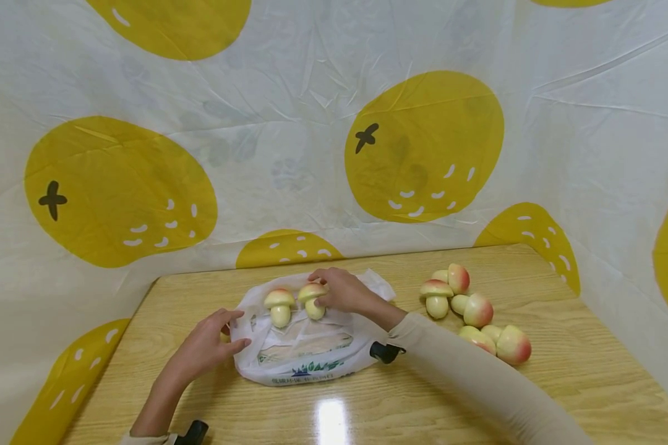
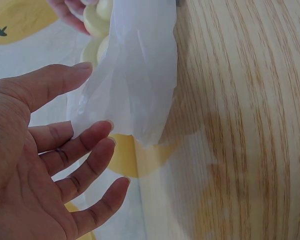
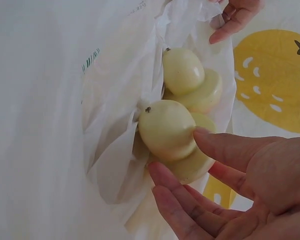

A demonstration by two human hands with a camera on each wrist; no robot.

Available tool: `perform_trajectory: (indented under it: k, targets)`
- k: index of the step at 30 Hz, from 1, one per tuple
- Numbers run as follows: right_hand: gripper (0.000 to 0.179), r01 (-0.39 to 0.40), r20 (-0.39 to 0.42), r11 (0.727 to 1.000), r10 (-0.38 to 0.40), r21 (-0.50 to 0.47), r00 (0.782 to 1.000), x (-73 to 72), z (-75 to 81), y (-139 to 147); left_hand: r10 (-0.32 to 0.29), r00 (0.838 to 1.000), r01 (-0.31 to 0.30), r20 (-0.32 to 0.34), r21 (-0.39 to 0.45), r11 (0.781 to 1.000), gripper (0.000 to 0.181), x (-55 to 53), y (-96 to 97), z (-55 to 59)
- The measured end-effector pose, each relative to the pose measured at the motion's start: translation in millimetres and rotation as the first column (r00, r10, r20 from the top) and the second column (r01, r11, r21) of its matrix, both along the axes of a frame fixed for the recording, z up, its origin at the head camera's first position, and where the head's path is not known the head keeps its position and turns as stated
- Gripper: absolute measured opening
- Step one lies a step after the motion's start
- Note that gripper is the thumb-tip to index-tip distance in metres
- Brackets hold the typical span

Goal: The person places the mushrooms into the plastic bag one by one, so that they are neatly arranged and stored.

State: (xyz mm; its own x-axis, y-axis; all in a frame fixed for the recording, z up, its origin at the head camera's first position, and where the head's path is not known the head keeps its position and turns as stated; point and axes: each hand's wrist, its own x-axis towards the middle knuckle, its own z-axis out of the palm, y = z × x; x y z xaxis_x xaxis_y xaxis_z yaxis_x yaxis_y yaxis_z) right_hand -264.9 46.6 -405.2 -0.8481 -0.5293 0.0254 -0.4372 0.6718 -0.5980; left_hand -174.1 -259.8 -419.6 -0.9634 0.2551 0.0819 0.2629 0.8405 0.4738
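A white plastic bag (image 1: 306,364) with green print lies on the table, its mouth spread. Two pale yellow toy mushrooms with red-tinged caps are side by side at its mouth. My right hand (image 1: 339,292) holds the right mushroom (image 1: 315,307), thumb at the stem and fingers by the cap. In the right wrist view that mushroom (image 3: 167,130) partly overlaps the other mushroom (image 3: 182,72). My left hand (image 1: 211,340) is at the bag's left edge, fingers spread. The left wrist view has its index fingertip hidden behind the plastic (image 2: 135,75), the thumb (image 2: 65,82) apart from it.
Several more toy mushrooms (image 1: 477,310) lie in a loose group on the right of the wooden table (image 1: 412,402). A white cloth with yellow fruit shapes (image 1: 289,154) hangs behind and along both sides of the table.
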Motion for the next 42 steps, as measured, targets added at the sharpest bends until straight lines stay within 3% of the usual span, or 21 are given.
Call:
perform_trajectory:
  k: [19, 24, 42]
  targets:
    - [0.050, 0.030, -0.020, 0.999, -0.030, 0.014, 0.999, 4.8, 18.6, 26, 0.006, 1.000, -0.006, 0.004, 0.010, 1.000, 0.060, 2.4, 1.4, 2.0]
    - [0.047, 0.001, -0.036, 1.000, -0.001, -0.003, 0.999, 5.9, 21.0, 39, 0.005, 1.000, -0.005, 0.000, 0.011, 1.000, 0.060, 2.2, 1.3, 1.9]
    - [0.042, 0.037, -0.010, 0.998, -0.037, -0.055, 0.999, 14.1, 31.2, 91, -0.006, 1.000, 0.006, -0.008, 0.003, 1.000, 0.059, 0.9, -0.7, 0.0]
